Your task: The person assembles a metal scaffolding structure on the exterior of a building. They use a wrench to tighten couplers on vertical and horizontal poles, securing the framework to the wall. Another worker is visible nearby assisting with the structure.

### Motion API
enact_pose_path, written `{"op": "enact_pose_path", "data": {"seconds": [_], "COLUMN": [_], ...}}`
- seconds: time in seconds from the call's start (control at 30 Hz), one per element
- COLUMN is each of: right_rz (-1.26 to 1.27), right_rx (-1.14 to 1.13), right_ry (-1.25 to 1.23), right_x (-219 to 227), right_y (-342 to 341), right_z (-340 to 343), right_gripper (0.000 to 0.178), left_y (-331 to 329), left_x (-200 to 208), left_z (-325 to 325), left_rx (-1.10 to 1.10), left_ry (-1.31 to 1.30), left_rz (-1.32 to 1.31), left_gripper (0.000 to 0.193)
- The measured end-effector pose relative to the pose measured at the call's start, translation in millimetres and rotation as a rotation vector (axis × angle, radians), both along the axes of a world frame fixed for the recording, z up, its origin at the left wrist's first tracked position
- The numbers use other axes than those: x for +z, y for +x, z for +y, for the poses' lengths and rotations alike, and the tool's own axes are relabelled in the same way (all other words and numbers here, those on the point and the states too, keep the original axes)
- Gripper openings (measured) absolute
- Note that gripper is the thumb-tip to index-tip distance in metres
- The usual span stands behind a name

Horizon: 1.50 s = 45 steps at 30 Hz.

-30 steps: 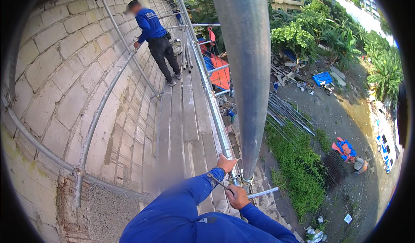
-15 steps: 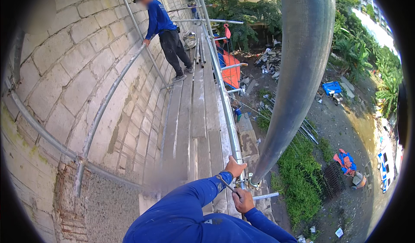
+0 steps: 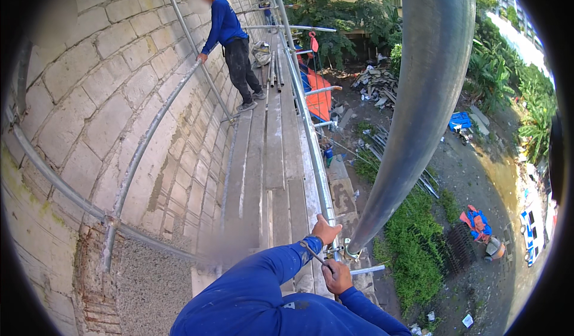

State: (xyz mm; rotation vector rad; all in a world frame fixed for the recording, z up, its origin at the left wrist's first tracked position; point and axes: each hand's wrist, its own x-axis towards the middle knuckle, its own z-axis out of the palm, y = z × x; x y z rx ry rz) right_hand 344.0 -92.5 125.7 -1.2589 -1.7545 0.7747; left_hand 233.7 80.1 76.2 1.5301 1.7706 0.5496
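My left hand [image 3: 326, 231] is closed around the long metal rail pipe [image 3: 318, 183] along the outer edge of the scaffold. My right hand [image 3: 339, 278], just below it, grips a metal wrench [image 3: 313, 253], whose far end points up and left toward my left wrist. Close to both hands, a scaffold clamp [image 3: 351, 253] sits at the foot of a thick upright pipe [image 3: 412, 121]. A short horizontal pipe [image 3: 367, 270] sticks out to the right beside my right hand. My blue sleeves hide part of the planks below.
Wooden planks [image 3: 275, 139] form a narrow walkway along a block wall [image 3: 113, 55]. A co-worker [image 3: 230, 40] in blue stands farther along it, one hand on a slanted pipe [image 3: 179, 22]. Loose pipes [image 3: 276, 70] lie on the planks. Right of the rail, the ground [image 3: 478, 186] drops far below.
The thick upright pipe appears slightly farther right as my view shifts. The co-worker's head and upper body have moved a little to the right. My hands keep nearly the same place.
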Motion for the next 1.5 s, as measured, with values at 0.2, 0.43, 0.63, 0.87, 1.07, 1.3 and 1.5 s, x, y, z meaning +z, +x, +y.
{"op": "enact_pose_path", "data": {"seconds": [0.2,0.43,0.63,0.87,1.07,1.3,1.5], "right_rz": [-0.034,-0.033,-0.037,0.079,0.221,0.031,-0.037], "right_rx": [-0.023,0.019,0.053,0.004,-0.134,0.103,0.391], "right_ry": [0.016,-0.031,-0.018,-0.027,-0.094,-0.022,-0.001], "right_x": [-12,-13,-15,-17,18,59,38], "right_y": [0,-6,-9,8,20,-26,-78], "right_z": [0,-2,-4,-5,-12,11,6], "right_gripper": [0.013,0.009,0.013,0.025,0.032,0.009,0.011], "left_y": [-1,-13,-78,-258,-454,-657,-685], "left_x": [8,-6,-40,-63,76,248,267], "left_z": [0,8,-28,-149,-178,-335,-334], "left_rx": [-0.01,-0.099,-0.206,-0.292,0.423,0.741,0.872], "left_ry": [-0.035,-0.15,0.006,-0.118,0.384,0.563,0.079], "left_rz": [-0.011,-0.07,-0.193,0.109,0.39,1.238,1.285], "left_gripper": [0.093,0.118,0.077,0.055,0.026,0.037,0.062]}}
